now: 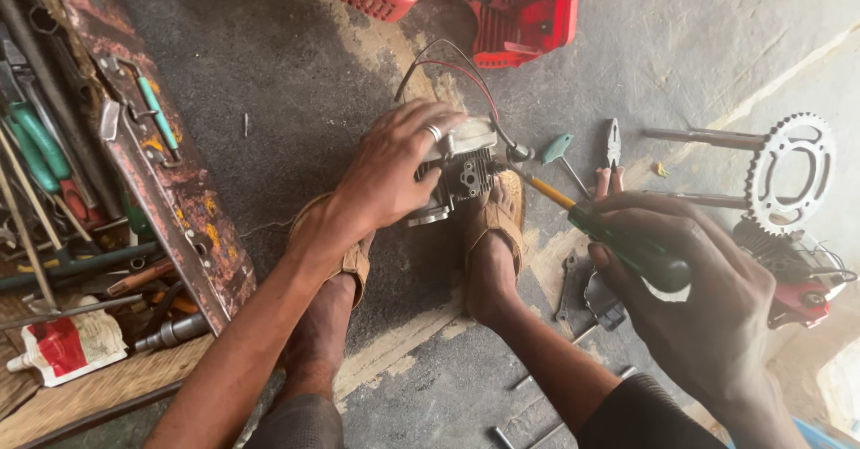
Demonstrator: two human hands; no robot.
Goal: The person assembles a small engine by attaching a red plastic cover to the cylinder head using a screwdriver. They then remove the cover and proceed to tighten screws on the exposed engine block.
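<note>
The left hand point(394, 167) lies palm-down, fingers spread, pressing on the small engine block point(461, 176), which sits on the concrete floor point(287, 82) between the person's sandalled feet point(491, 234). The right hand point(690, 297) is clenched around the green handle of a screwdriver point(618, 239), wrist cocked, shaft angled at the engine's side.

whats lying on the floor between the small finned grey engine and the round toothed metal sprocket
In the head view, between the finned grey engine and the toothed metal sprocket lie a teal-handled tool and red-handled pliers on the concrete floor.
</note>
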